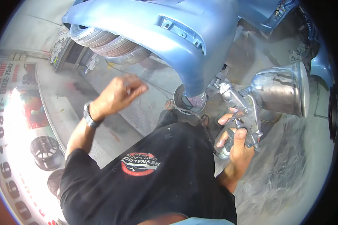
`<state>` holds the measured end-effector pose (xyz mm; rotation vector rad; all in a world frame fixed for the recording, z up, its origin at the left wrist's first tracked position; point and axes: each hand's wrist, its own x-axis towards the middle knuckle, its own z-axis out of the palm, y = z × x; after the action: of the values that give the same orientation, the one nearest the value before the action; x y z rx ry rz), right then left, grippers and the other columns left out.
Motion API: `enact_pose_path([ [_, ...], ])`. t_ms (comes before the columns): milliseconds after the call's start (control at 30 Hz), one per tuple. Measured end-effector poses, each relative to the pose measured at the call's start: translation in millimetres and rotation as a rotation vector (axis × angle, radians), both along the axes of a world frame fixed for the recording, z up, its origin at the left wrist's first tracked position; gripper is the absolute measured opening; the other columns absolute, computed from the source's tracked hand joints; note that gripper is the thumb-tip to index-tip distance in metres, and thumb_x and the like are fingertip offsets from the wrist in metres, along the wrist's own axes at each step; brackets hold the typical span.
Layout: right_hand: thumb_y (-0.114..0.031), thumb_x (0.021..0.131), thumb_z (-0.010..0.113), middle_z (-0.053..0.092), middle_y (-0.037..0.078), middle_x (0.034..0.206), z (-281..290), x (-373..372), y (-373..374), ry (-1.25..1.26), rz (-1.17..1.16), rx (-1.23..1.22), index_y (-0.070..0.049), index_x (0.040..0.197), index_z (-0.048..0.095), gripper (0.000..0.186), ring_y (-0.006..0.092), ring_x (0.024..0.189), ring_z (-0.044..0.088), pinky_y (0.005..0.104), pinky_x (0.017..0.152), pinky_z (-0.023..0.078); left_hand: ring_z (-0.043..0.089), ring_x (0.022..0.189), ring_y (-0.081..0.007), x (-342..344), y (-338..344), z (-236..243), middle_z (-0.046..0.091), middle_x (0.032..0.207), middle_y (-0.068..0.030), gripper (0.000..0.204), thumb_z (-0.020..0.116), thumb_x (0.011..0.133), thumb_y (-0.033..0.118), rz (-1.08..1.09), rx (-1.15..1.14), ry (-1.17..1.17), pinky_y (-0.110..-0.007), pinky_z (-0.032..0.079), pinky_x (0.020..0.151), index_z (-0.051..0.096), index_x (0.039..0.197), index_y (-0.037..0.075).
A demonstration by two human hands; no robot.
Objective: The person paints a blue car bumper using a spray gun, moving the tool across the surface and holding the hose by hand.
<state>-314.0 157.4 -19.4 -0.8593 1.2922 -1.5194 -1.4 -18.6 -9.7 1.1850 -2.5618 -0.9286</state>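
Observation:
My right hand [241,150] grips a metal spray gun [239,100] by its handle, fingers wrapped round it and the thumb along the back. The gun's large silver cup [281,90], streaked with dark paint, lies tilted toward the right. Its nozzle end is near the lower tip of a light blue car fender [139,20], apart from it. A dark hose [212,144] leads off from the base of the handle. To the left, below the fender's edge, my left hand [120,95] hangs in the air with curled, slightly blurred fingers and holds nothing visible.
Behind the fender are stacked tyres [112,45]. A bucket [190,111] stands on the floor beneath its tip. More blue body panels [266,15] are at the upper right. Dark wheels [47,152] sit at the left by a printed banner [7,101]. Plastic sheeting [278,161] spreads at the right.

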Motion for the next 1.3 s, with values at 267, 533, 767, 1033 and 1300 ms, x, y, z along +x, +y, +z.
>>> enact_pose_path([
  [267,-0.034,0.098,0.064,0.07,0.016,0.099,9.9,32.2,-15.1,-0.026,-0.087,0.051,0.011,0.126,0.059,0.054,0.0128,0.052,0.058,0.0279,0.055,0.051,0.068,0.092,-0.0332,-56.3,-148.4,37.6,0.07,0.101,-0.0181,0.019,0.059,0.101,0.014,-0.391,-0.564,-0.084,-0.04,0.054,0.079,0.072,0.108,0.002],
  [533,-0.054,0.1,0.058,0.069,0.014,0.093,9.4,20.4,-0.5,0.13,-0.084,0.076,0.009,0.127,0.056,0.069,0.0101,0.05,0.055,0.0248,0.047,0.044,0.072,0.078,-0.0324,-101.5,-160.8,27.9,0.073,0.089,-0.02,0.028,0.051,0.099,0.005,-0.408,-0.68,-0.379,-0.041,0.057,0.077,0.071,0.118,0.002],
  [767,-0.053,0.1,0.057,0.07,0.014,0.094,12.4,26.2,-9.1,0.116,-0.091,0.079,0.011,0.127,0.057,0.069,0.0107,0.05,0.056,0.0252,0.048,0.044,0.072,0.079,-0.0353,-102.9,-180.9,28.4,0.073,0.089,-0.0232,0.038,0.044,0.099,0.012,-0.491,-0.477,-0.394,-0.045,0.057,0.079,0.069,0.126,0.003],
  [1033,-0.052,0.099,0.059,0.071,0.014,0.095,8.5,18.4,-4.4,0.098,-0.077,0.118,0.01,0.127,0.059,0.068,0.0124,0.05,0.057,0.0256,0.047,0.045,0.069,0.08,-0.0382,-122.2,-170.0,39.6,0.068,0.082,-0.0225,0.033,0.043,0.102,0.02,-0.602,-0.572,-0.618,-0.051,0.054,0.076,0.067,0.091,0.0],
  [1300,-0.053,0.1,0.058,0.071,0.014,0.095,9.9,19.9,-6.6,0.108,-0.115,0.117,0.008,0.127,0.06,0.067,0.0128,0.049,0.056,0.0264,0.047,0.045,0.071,0.068,-0.0334,-132.8,-171.0,45.4,0.073,0.083,-0.0204,0.032,0.047,0.105,0.021,-0.591,-0.521,-0.589,-0.043,0.059,0.072,0.071,0.12,0.006],
])
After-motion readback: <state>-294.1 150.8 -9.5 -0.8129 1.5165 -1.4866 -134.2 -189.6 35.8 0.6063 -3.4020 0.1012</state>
